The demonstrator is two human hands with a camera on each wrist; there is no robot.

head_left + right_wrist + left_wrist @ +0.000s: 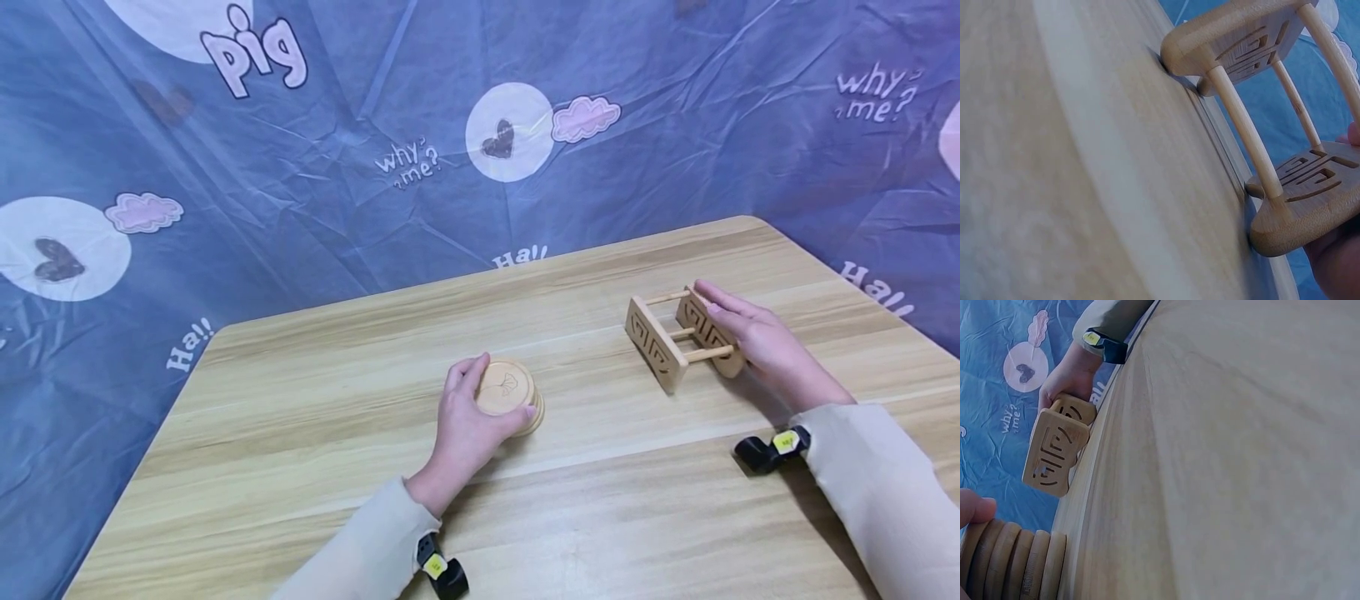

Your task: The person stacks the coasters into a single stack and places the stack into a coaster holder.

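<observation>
My left hand (472, 425) grips a stack of round wooden coasters (504, 387), thumb on the near side and fingers on the far side. The top coaster bears a thin leaf-like line drawing. Side on in the left wrist view, the coaster stack (1013, 562) shows several discs. To the right, my right hand (772, 346) holds a wooden coaster rack (655, 346) by its right end panel. Two cut-out panels joined by round rods make up the rack (1244, 128), and no coaster lies between them. Part of the right hand is hidden behind the panel.
Both things are on a light wood-grain table (315, 400). A blue printed cloth (337, 192) hangs behind the table's far edge and along its sides. Black wrist straps (442, 571) sit at both sleeve cuffs.
</observation>
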